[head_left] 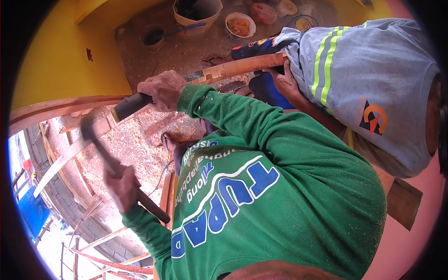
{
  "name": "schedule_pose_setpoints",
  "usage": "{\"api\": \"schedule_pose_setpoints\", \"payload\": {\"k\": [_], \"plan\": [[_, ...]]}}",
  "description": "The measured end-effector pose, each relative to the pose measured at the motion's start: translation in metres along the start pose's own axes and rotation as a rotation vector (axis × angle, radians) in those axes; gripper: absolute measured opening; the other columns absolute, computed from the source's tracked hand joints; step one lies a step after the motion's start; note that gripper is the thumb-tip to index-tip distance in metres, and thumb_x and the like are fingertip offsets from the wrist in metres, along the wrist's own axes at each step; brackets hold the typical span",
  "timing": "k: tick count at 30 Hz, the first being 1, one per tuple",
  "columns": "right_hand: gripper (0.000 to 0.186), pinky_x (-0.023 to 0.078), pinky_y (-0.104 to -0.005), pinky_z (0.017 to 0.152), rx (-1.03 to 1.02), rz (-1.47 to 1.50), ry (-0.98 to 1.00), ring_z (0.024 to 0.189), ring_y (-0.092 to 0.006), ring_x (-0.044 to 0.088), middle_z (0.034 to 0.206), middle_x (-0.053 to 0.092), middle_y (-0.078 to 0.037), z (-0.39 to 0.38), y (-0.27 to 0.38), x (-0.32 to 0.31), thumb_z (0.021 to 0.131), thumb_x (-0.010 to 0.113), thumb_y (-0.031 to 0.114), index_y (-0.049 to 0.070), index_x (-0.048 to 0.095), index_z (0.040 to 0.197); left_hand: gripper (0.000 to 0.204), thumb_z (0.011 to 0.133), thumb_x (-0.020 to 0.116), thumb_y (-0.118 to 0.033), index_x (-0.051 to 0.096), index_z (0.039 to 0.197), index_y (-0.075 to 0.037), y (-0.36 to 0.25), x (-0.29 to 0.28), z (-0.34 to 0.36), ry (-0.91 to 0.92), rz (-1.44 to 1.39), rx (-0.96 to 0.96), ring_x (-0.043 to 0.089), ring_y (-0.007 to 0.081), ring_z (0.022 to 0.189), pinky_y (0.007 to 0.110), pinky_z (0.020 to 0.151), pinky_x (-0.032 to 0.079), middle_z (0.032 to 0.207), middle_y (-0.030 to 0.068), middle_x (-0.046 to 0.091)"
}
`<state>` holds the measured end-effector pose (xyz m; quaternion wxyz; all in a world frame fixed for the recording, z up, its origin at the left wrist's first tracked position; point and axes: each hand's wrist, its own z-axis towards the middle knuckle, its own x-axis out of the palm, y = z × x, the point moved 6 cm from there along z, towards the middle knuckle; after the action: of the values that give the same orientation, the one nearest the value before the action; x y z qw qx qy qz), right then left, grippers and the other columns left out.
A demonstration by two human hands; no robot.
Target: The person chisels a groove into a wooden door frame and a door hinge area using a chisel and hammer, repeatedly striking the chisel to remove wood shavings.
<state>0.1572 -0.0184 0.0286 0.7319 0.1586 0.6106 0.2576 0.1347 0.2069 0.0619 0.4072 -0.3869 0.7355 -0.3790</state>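
My left hand (122, 186), blurred by motion, is wrapped round the handle of a hammer (151, 207). The blurred hammer head (87, 128) is at the butt of a black-handled chisel (132, 106); I cannot tell whether they touch. My right hand (163, 89) is closed round the chisel, hiding its middle. Its dark blade lies against a long wooden piece (254, 64) that shows pale, freshly cut notches. At the far right end of the wood, a co-worker's hand (287, 81) supports it.
The co-worker in a grey shirt (373, 79) with reflective stripes is close on my right. Wood shavings (140, 140) cover the ground. Buckets (198, 14) and a tub (240, 25) stand ahead. A yellow wall (70, 56) is at left, with a blue sheet (32, 207) below it.
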Motion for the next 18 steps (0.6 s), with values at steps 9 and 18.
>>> {"api": "schedule_pose_setpoints", "payload": {"k": [9, 18], "plan": [[0.018, 0.049, -0.0381, 0.060, 0.032, -0.045, 0.044, 0.068, -0.0262, 0.061, 0.071, 0.060, -0.008, 0.001, -0.006, 0.004, 0.065, 0.063, 0.015, 0.009, 0.056, 0.081, 0.021, 0.069, 0.052, -0.004, 0.042, 0.087, -0.002, 0.000, 0.011, 0.007, 0.024, -0.058, -0.035, 0.043, 0.0099, 0.039, 0.021, 0.036, 0.037, 0.056, 0.0031, 0.046], [0.017, 0.049, -0.0396, 0.060, 0.038, -0.018, -0.007, 0.067, -0.0268, 0.062, 0.071, 0.062, -0.009, 0.000, -0.009, -0.002, 0.070, 0.060, 0.017, 0.009, 0.057, 0.085, 0.015, 0.069, 0.051, -0.002, 0.043, 0.082, -0.003, 0.004, 0.013, 0.014, 0.032, -0.046, -0.003, 0.044, 0.0110, 0.040, 0.024, 0.036, 0.039, 0.057, 0.0034, 0.046]]}}
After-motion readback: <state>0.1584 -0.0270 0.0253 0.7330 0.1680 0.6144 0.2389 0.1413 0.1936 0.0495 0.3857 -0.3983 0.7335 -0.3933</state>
